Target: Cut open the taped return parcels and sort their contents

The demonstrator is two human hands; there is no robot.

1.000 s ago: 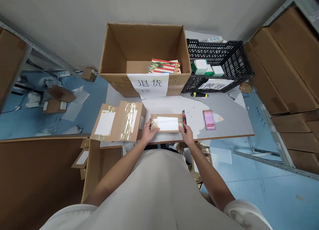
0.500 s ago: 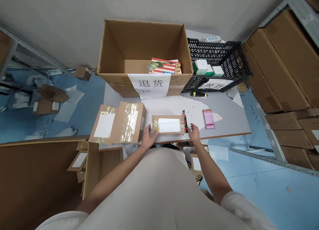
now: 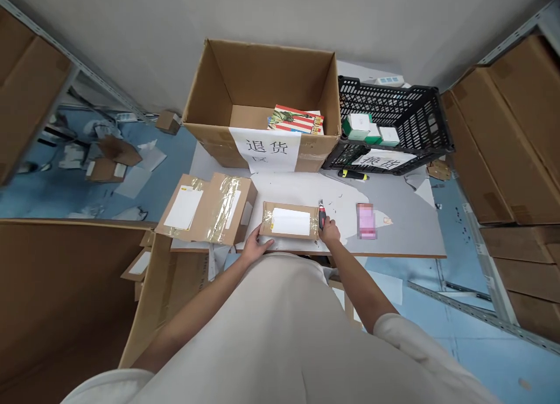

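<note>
While the left hand [image 3: 254,246] rests open at the near left corner of a small taped cardboard parcel [image 3: 291,220], thumb spread from the fingers, the right hand [image 3: 330,233] has its fingers curled at the near end of a red-and-black utility knife [image 3: 322,212]. Whether the right fingers fully close on the knife, or the left fingertips press the parcel, cannot be told.

The parcel lies flat on the grey-white table [image 3: 406,223], close to the front edge, its white label [image 3: 291,222] facing up and clear tape across both ends. The knife lies just beside its right end, its tip pointing away from the person.

To the left are two larger taped boxes, a labelled one [image 3: 184,208] and a taller one [image 3: 212,211], side by side. Behind the parcel, a big open carton [image 3: 214,144] bears a paper sign [image 3: 265,150] and contains a colourful printed booklet [image 3: 296,121]. Right of it, a black plastic crate [image 3: 415,121] contains green-and-white boxes [image 3: 359,126]. A blurred pink item [image 3: 366,222] lies right of the knife.
</note>
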